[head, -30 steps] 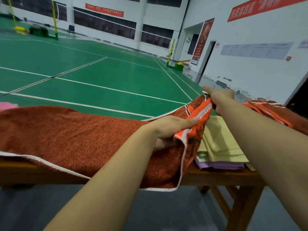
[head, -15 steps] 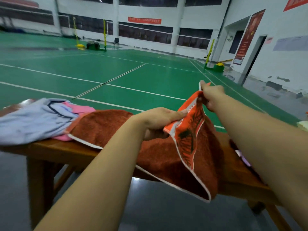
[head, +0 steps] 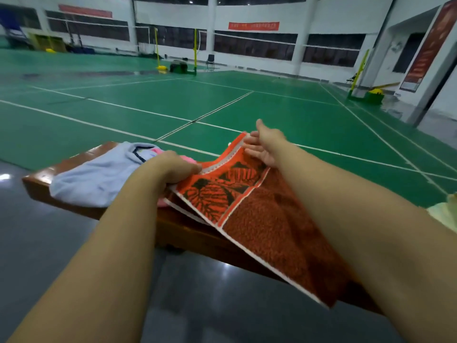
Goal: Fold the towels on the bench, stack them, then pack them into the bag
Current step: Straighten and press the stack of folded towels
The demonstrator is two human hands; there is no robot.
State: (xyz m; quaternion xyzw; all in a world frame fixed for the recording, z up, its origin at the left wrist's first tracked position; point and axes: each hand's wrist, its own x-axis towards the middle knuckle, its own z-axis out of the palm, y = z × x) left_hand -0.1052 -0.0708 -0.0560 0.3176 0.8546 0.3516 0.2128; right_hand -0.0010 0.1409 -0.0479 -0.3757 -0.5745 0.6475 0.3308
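An orange-red towel (head: 267, 219) with a leaf-patterned border lies doubled over along the wooden bench (head: 44, 180), its near edge hanging past the front. My left hand (head: 170, 167) grips the near corner of the patterned end. My right hand (head: 264, 144) pinches the far corner, thumb up. A light blue towel (head: 99, 179) lies crumpled at the bench's left end with a pink towel (head: 188, 159) partly hidden under it. No bag is in view.
A pale yellow towel (head: 445, 209) shows at the right edge of the picture. Behind the bench stretches a green badminton court with net posts; grey shiny floor lies in front of the bench.
Both hands have carried the patterned end of the orange-red towel leftward, laying it over the other half. The view has swung left, so the blue towel is now in sight.
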